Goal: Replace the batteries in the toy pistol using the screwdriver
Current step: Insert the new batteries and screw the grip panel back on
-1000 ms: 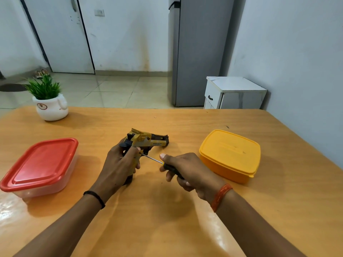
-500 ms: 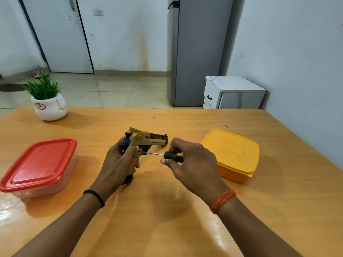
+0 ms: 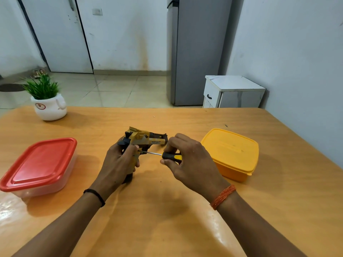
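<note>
On the orange table [image 3: 167, 210], our left hand [image 3: 118, 164] grips the toy pistol [image 3: 143, 140] at centre; our right hand [image 3: 185, 160] has rolled over, pinching the screwdriver [image 3: 167, 155], so the grip screw is turning.

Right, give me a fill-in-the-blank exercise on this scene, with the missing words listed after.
1. The left hand grips the yellow and black toy pistol by its ____.
2. The right hand holds the black and yellow-handled ____, whose metal tip meets the pistol.
3. The clear plastic box on the wooden table, left of the pistol, has a ____ lid.
4. The small green plant stands in a ____ pot.

Missing words: grip; screwdriver; red; white
</note>
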